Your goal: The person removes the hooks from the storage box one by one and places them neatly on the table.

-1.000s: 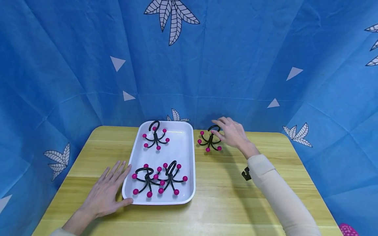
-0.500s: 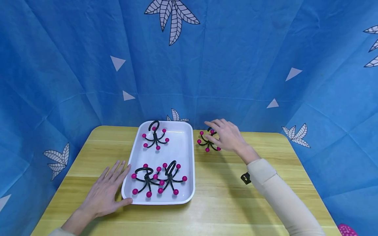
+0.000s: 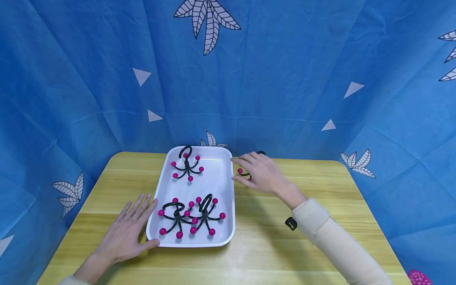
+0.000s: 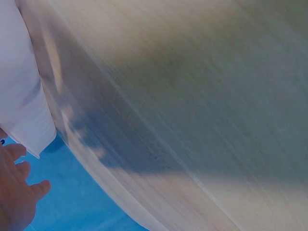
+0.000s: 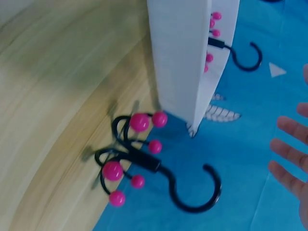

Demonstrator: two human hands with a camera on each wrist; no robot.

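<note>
A white tray (image 3: 215,178) holds three black hook hangers with pink ball tips: one at the back (image 3: 187,165), and two close together in front, a left hanger (image 3: 177,215) and a right hanger (image 3: 204,214). A fourth hook hanger (image 5: 144,160) stands on the table right of the tray, mostly hidden behind my right hand in the head view. My right hand (image 3: 261,173) reaches toward the tray's right rim with fingers extended and holds nothing; whether it touches the rim I cannot tell. Fingers spread, my left hand (image 3: 124,233) rests against the tray's left side.
A wooden table (image 3: 270,253) lies under everything. Blue patterned cloth (image 3: 285,79) hangs behind and beside it. A small black object (image 3: 291,223) shows by the right sleeve. In the left wrist view, shadow falls across the table.
My right hand has moved left and slightly toward me, from above the fourth hanger to the tray's right rim. The left hand, tray and hangers stay put.
</note>
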